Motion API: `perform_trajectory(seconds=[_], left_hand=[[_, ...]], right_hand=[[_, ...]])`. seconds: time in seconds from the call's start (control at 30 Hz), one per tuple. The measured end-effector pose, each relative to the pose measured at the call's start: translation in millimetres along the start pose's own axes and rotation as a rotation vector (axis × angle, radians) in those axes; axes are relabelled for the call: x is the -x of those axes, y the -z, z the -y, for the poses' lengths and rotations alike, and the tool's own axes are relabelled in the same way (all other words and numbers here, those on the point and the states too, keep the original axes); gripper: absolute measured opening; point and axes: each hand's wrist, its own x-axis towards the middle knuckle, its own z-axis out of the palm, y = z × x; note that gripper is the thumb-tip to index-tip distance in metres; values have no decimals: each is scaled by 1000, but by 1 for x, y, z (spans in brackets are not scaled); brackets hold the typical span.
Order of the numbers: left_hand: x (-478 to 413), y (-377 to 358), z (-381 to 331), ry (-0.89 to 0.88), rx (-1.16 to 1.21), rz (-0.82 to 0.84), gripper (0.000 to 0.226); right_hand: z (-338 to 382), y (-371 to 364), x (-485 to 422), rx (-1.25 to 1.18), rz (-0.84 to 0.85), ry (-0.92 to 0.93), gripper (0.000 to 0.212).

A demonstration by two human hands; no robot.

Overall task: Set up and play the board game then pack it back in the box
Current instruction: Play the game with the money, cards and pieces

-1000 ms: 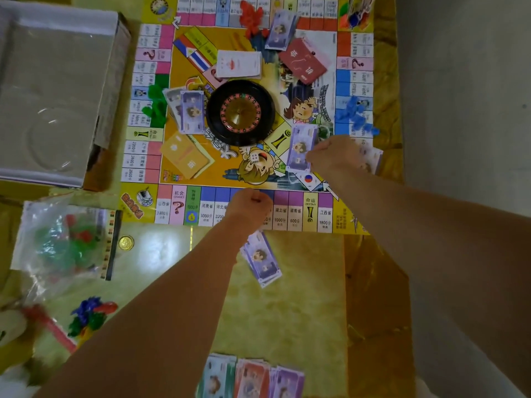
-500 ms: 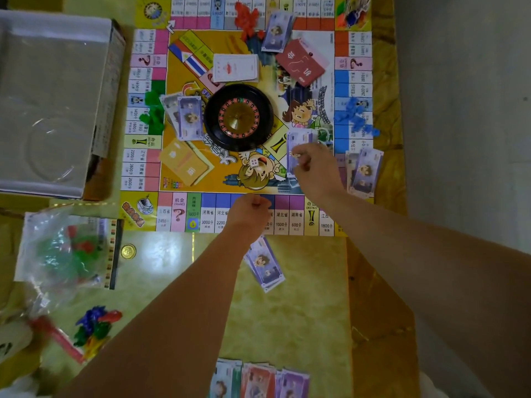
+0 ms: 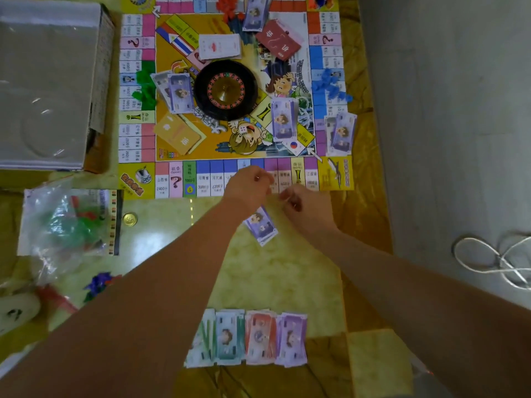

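Observation:
The game board (image 3: 178, 30) lies open on the table with a black roulette wheel (image 3: 225, 89) at its centre and a white die (image 3: 243, 129) just below it. My left hand (image 3: 249, 186) hovers over the board's near edge and grips a small stack of purple banknotes (image 3: 262, 226) that hangs toward me. My right hand (image 3: 306, 209) is right beside it with curled fingers, fingertips close to the left hand; whether it pinches a note is hidden. Purple notes (image 3: 283, 120) lie on the board, with more notes (image 3: 342, 133) at its right edge.
The open box (image 3: 48, 81) sits at the left. A plastic bag of pieces (image 3: 66, 225) and a gold coin (image 3: 129, 218) lie below it. Sorted banknote piles (image 3: 250, 337) lie near me. Card decks (image 3: 219, 46), green pieces (image 3: 145, 87) and blue pieces (image 3: 329, 87) sit on the board.
My right hand left purple notes on the board and drew back toward me, ending beside the left hand. My left hand stayed over the board's near edge with its stack.

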Motion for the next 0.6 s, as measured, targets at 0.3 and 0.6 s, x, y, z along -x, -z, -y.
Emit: perform_trajectory(seconds=[0.3,0.6], left_hand=[[146,-39,121,65,-256,151,26],[194,-78,170,69,-180,185,31]], right_hand=[[-60,-48,161,139,93,30,32],[-87,-103,209,677,121,114,99]])
